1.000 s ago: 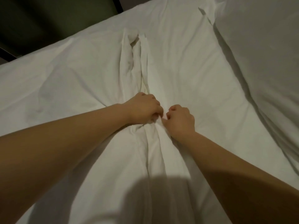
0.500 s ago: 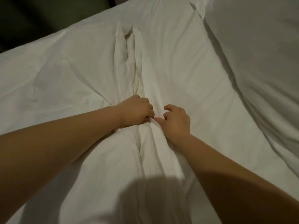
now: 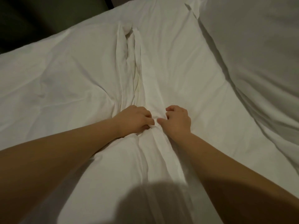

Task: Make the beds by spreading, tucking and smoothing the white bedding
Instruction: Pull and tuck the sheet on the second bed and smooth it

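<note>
The wide white cotton bedding (image 3: 64,78) covers the bed from edge to edge and fills nearly the whole view. It lies mostly flat, with soft creases fanning out to the left. A large plump white pillow (image 3: 258,54) lies along the upper right, its edge casting a dark line of shade onto the sheet beside it. A dark wall or headboard (image 3: 40,18) shows beyond the bed's far edge at the upper left; which it is cannot be told in the dim light.

Down the middle of the bedding runs a long bunched ridge of gathered white cloth (image 3: 142,81), several narrow folds standing side by side from the far edge towards the person. A rounded grey shadow (image 3: 153,202) falls across the near part of the ridge.

Two bare forearms reach in from the bottom corners and meet at the ridge. The left hand (image 3: 132,120) is on the left flank of the ridge, its grip closed tight around a pinch of the gathered cloth, knuckles up. The right hand (image 3: 176,122) sits just beside it on the right flank, fingers hooked and thumb pointing towards the left hand. Whether its grip actually holds any cloth cannot be told. The two hands are close but not touching.
</note>
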### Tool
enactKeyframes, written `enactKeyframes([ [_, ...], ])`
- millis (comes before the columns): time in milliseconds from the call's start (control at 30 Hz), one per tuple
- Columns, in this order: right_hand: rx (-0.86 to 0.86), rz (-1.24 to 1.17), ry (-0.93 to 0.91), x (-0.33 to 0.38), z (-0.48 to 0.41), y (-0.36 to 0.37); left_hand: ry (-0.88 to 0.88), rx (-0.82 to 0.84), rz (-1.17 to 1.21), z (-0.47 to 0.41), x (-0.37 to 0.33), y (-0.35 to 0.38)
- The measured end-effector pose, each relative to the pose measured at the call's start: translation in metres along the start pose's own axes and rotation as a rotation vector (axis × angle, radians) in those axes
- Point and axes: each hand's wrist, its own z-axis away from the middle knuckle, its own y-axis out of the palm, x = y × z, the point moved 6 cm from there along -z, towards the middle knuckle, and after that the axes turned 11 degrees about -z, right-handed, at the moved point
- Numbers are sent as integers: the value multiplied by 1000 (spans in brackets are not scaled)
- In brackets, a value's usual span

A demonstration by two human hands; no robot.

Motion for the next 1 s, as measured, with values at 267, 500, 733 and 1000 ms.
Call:
enactKeyframes([
  [267,1,-47,43,-9,17,-12,-70,124,-10,3,-23,2],
  [500,236,112,144,-14,64,15,-45,38,60,6,-40,0],
  [733,61,-36,175,-28,83,9,-15,148,7,4,-50,-1],
  [1000,49,-242,283,-41,109,1,126,417,-99,-2,-88,2],
])
